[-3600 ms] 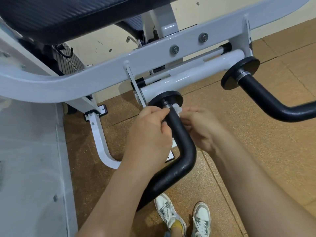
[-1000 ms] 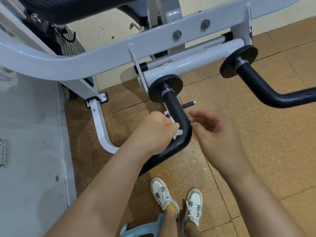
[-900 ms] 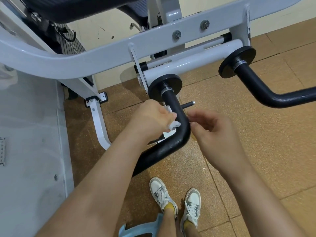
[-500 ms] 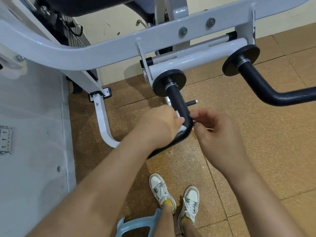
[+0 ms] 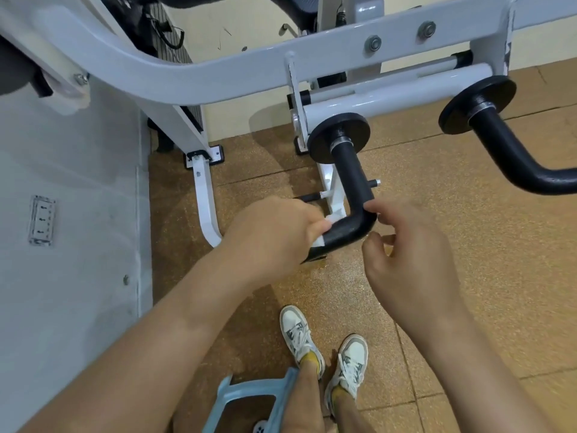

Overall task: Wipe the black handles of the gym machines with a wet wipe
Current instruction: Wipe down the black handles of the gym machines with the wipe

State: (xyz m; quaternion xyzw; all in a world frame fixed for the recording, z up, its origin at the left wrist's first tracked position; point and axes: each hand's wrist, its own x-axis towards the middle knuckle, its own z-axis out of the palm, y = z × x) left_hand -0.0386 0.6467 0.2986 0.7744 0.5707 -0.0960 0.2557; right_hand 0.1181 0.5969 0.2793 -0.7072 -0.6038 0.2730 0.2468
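Observation:
A black bent handle (image 5: 351, 195) hangs from a black disc on the white machine frame (image 5: 218, 73). My left hand (image 5: 274, 235) is wrapped around the handle's lower leg just past the bend, pressing a white wet wipe (image 5: 324, 229) against it; only small bits of the wipe show. My right hand (image 5: 406, 254) hovers right of the bend with its fingers curled and apart, one fingertip touching the handle, holding nothing. A second black handle (image 5: 512, 151) juts out at the upper right.
A grey panel (image 5: 68, 245) with a socket fills the left side. White machine legs (image 5: 206, 201) stand on the brown rubber floor. A light blue plastic object (image 5: 249, 398) sits at the bottom by my white shoes (image 5: 324, 348).
My left hand has slid the wipe down from the upright part of the handle, round the bend and along the lower leg. My right hand stayed beside the bend. The view shifted slightly.

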